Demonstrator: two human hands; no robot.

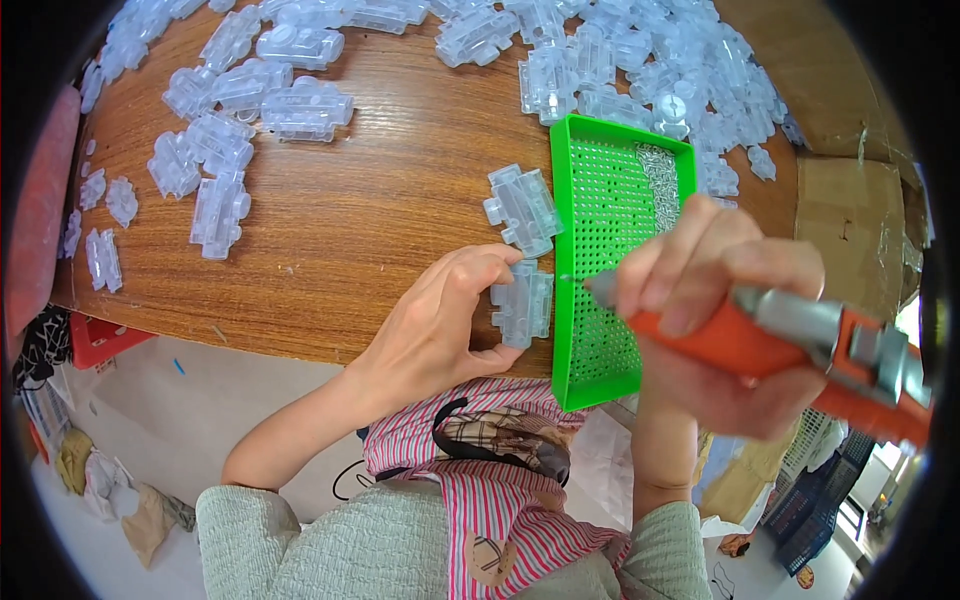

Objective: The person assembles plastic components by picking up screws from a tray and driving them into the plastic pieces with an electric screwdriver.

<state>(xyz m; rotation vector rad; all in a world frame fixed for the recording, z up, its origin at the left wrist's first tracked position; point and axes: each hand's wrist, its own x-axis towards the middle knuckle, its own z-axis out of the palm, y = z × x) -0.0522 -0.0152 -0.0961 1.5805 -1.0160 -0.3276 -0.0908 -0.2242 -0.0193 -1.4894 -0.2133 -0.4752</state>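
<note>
Translucent plastic shells lie in dozens across the wooden table [380, 200], too many for me to count. One spare shell [523, 208] lies at twelve o'clock from my left hand [440, 325], whose thumb and fingers curl around a ribbed, blocky clear housing [522, 305], pinning it at the table's near edge. At three o'clock stands one green perforated tray [600, 330] holding a heap of small metal screws [660, 185]. My right hand [715, 300] is clenched on one orange-handled electric screwdriver [790, 345], tip touching the housing.
</note>
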